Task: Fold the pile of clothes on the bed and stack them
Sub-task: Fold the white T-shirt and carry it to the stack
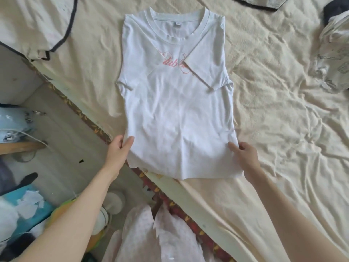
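A white T-shirt (175, 103) with a pink print lies flat on the cream bed sheet (273, 129), neck away from me. Its right sleeve is folded in over the chest; the left sleeve looks tucked in too. My left hand (119, 150) pinches the shirt's lower left edge between thumb and fingers. My right hand (243, 156) pinches the lower right edge, thumb on top of the cloth. The hem hangs slightly over the bed's near edge.
A cream garment with dark trim (43, 25) lies at the top left, another dark-edged piece (260, 2) at the top. A crumpled printed garment (332, 59) sits at the right. The floor (62, 133) and clutter lie left of the bed edge.
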